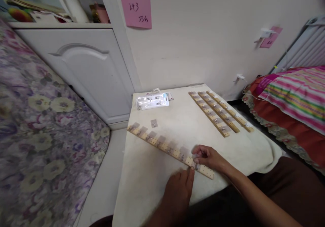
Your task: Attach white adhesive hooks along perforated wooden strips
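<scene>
A long wooden strip [162, 146] with rows of holes and small metal pieces on it lies slantwise on a white cloth-covered table [177, 125]. My left hand [179, 191] rests at the strip's near edge, fingers together and thumb tip against it. My right hand [208, 157] pinches a small metal piece [196, 166] on the strip near its right end. One loose small metal piece [153, 123] lies just beyond the strip's left part.
Three more wooden strips [219, 111] lie side by side at the table's far right. A clear packet [152, 101] of small parts lies at the far left. A floral bed [38, 125] is left, a white cabinet [83, 71] behind, striped bedding [297, 91] right.
</scene>
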The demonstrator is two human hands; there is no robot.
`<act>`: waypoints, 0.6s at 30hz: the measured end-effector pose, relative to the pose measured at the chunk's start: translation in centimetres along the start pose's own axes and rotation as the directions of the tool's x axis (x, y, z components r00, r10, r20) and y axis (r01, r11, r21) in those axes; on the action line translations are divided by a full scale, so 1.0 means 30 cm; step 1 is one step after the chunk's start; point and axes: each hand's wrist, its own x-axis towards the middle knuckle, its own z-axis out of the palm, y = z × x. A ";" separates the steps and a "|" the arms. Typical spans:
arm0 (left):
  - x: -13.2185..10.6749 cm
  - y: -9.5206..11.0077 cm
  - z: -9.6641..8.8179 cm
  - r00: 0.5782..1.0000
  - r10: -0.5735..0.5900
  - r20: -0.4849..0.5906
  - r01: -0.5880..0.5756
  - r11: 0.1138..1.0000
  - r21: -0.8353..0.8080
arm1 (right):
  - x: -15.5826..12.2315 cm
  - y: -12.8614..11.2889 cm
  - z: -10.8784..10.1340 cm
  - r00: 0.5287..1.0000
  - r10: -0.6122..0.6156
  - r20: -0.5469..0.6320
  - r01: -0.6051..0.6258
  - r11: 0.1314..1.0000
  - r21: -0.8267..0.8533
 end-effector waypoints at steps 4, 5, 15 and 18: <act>-0.002 -0.001 0.004 1.000 0.001 -0.029 0.000 1.000 0.011 | -0.002 0.007 -0.004 1.000 -0.011 0.010 0.011 1.000 -0.007; -0.002 -0.002 0.004 1.000 0.003 -0.031 -0.003 1.000 0.014 | -0.003 0.009 -0.005 1.000 -0.017 0.012 0.017 1.000 -0.008; -0.001 -0.004 0.007 1.000 -0.009 -0.028 0.009 1.000 0.003 | -0.030 -0.015 -0.020 0.997 0.058 -0.042 -0.056 0.998 0.032; -0.003 0.000 0.004 1.000 -0.019 -0.021 0.019 1.000 0.011 | -0.030 -0.002 -0.049 0.994 0.036 -0.104 -0.035 0.999 0.018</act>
